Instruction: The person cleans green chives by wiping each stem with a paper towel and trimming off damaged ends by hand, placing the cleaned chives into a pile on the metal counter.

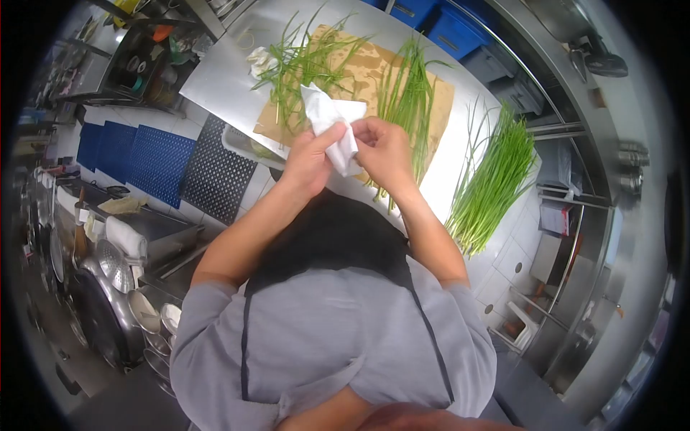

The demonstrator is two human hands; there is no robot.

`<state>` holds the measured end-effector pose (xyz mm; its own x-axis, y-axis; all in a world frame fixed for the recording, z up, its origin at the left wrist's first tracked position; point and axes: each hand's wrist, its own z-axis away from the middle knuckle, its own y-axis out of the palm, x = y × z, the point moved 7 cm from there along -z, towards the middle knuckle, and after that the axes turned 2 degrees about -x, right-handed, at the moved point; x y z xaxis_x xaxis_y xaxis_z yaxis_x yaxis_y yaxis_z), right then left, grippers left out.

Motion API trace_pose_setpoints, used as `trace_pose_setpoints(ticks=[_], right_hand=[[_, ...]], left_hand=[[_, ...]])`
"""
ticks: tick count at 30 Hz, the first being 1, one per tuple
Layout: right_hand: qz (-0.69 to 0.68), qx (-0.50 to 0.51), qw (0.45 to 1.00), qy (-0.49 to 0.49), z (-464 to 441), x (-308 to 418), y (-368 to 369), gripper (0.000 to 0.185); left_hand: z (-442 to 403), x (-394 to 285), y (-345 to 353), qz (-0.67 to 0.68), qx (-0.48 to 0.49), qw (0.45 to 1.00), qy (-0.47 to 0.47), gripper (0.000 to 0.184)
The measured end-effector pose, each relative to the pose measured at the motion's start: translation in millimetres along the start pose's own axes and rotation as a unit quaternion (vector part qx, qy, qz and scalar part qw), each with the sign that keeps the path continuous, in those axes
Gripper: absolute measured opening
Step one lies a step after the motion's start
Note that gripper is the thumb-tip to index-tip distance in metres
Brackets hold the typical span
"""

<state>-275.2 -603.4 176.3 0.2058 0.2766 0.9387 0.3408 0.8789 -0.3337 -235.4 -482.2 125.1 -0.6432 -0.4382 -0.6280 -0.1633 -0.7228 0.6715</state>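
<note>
White folded paper-like cloth [328, 111] is being pinched at twelve o'clock by bare left hand [309, 163] and right hand [389, 149], apparently for steadiness; long green stalks [411, 104] at one o'clock are being supported by a flat brown board [443, 105].

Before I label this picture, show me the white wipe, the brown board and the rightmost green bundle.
White wipe [323, 109], head view: upper part.
Brown board [443, 109], head view: bare right margin.
Rightmost green bundle [496, 169], head view: leaves midway.

Looking down on a steel table [223, 80] bearing brown cardboard [366, 72], with crumpled white paper [262, 63] at the board's ten o'clock and a bundle of green stalks [492, 179] at four o'clock.
</note>
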Motion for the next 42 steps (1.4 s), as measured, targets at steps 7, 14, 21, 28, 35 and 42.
trace_pose_setpoints(ticks=[7, 14, 21, 28, 35, 42], right_hand=[[0.050, 0.065, 0.997, -0.003, 12, 6, -15, 0.015], [0.020, 0.087, 0.995, 0.048, 27, 2, -67, 0.013], [-0.009, 0.066, 0.996, 0.056, 38, -5, -134, 0.009], [0.000, 0.033, 0.998, 0.061, 44, 0, -175, 0.009], [0.019, 0.029, 0.997, 0.063, 38, -10, -177, 0.008], [-0.028, -0.032, 0.998, 0.052, 15, -15, -164, 0.010]], left_hand=[[-17, -10, 5, 0.029, -0.003, 0.999, 0.016, 0.037], [-41, -49, 8, 0.034, -0.010, 0.998, 0.051, 0.039], [-77, -95, -9, 0.028, 0.048, 0.993, 0.109, 0.044], [-84, -112, 2, -0.039, 0.032, 0.992, 0.116, 0.045], [-89, -110, 5, -0.020, 0.032, 0.993, 0.114, 0.044], [-98, -146, -32, -0.007, -0.020, 0.984, 0.177, 0.039]])
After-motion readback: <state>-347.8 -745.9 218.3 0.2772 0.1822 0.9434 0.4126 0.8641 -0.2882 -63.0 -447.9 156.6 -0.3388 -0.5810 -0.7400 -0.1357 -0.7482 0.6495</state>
